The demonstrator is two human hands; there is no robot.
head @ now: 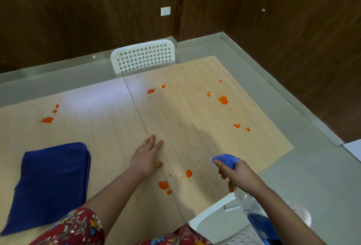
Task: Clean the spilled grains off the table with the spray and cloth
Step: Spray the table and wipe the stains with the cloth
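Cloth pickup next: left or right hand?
Left. The left hand lies flat and empty on the table, nearer the blue cloth; the right hand grips the spray bottle on the far side.

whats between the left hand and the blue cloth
Nothing: the stretch between the left hand and the folded blue cloth is bare wooden table, as the head view shows.

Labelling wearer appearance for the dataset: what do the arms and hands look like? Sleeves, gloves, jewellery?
The left hand and right hand are bare: no gloves, rings or watch visible. Forearms uncovered. A red floral-print sleeve starts above the left elbow; no sleeve shows on the right arm.
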